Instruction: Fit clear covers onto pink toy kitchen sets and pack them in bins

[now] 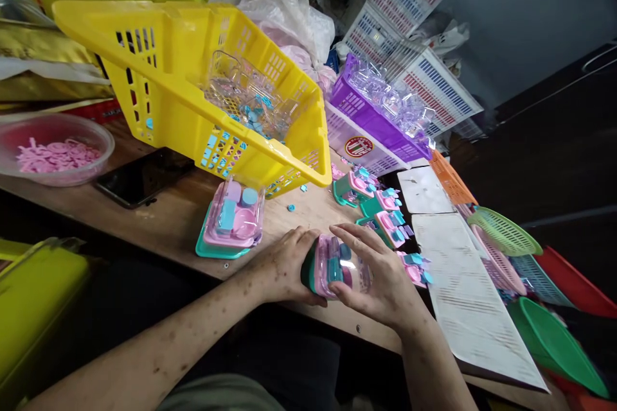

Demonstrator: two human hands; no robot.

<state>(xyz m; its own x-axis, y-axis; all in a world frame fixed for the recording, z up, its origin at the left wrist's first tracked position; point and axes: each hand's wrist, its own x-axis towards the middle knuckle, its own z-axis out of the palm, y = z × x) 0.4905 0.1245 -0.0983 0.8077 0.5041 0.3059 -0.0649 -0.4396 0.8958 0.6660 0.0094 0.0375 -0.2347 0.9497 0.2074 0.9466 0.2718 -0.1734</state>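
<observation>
Between my two hands is a small toy set point(332, 268) with a teal base, a pink tray of small parts and a clear plastic cover. My left hand point(292, 263) wraps round its teal base side. Over the clear cover curls my right hand point(378, 273), thumb and fingers on opposite edges. To the left of my hands, a similar covered toy set point(234, 218) sits on the wooden table point(270, 218). Several uncovered toy sets point(385, 202) in pink and teal stand in a group beyond my right hand.
A large yellow basket point(193, 115) holds clear covers and teal pieces. Behind it stands a purple basket point(371, 109) of clear covers. At left are a bowl point(91, 170) of pink pieces and a dark phone point(144, 176). White boards point(467, 289) and colored baskets point(506, 231) line the right.
</observation>
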